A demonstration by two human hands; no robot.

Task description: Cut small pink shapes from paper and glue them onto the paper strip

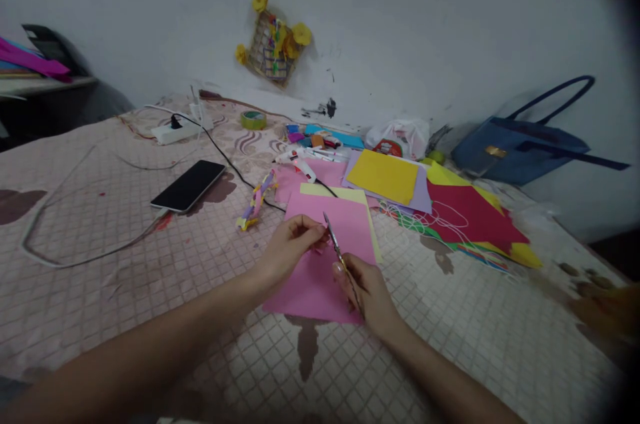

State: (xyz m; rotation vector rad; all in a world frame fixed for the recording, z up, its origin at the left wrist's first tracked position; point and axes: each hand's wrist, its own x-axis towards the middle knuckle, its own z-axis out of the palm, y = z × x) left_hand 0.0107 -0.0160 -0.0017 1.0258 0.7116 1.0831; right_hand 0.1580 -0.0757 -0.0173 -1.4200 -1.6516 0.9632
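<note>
Gripping scissors (336,245) in your right hand (365,284), fingers curled round the handles, blades pointing up and away from you. Your left hand (296,245) pinches a small pink scrap (319,249) between thumb and fingers, right beside the blades; can't tell if they touch it. Both hands are over the pink sheet (305,291), which lies on the cloth (200,297) in front of you, partly covering a cream sheet (356,195). Just beyond: glue gun (304,166), its tip pointing left. Left of your sheets, a braided strip (257,201); further left, a phone (189,185) lying flat, screen dark, white cable (75,265) plugged in. On your right, a yellow sheet (384,176) on a lilac one, then tangled string (425,217) partly over a red sheet (475,217). Blue bag (515,147) against the wall, far right.
</note>
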